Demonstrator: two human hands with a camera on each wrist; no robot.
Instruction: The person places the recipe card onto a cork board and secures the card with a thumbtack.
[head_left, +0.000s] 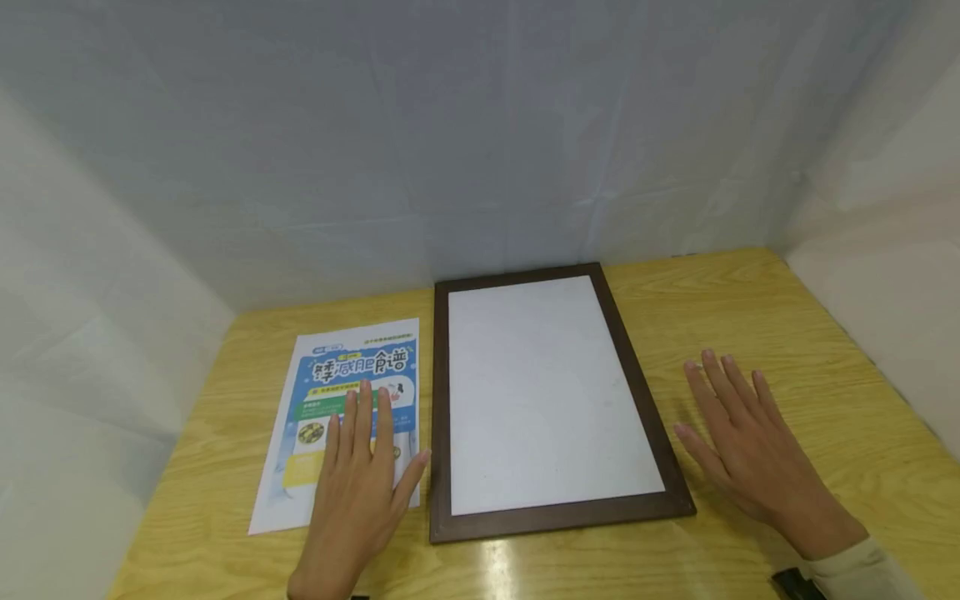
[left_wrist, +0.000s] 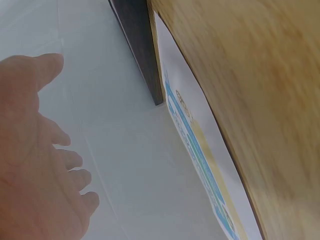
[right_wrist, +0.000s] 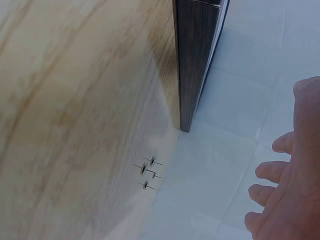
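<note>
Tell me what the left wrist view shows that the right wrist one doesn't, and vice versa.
Only left wrist: a white paper sheet printed blue, green and yellow, and the left grip.

Only right wrist: a cluster of small dark pieces with thin pins, and the right grip.

Both: part of the dark brown rectangular frame, the yellowish wood-grain table and pale sheeting.

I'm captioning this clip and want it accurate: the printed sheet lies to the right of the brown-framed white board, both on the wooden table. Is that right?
Not quite: the printed sheet lies to the left of the brown-framed white board, as the head view shows. Both do lie on the wooden table.
</note>
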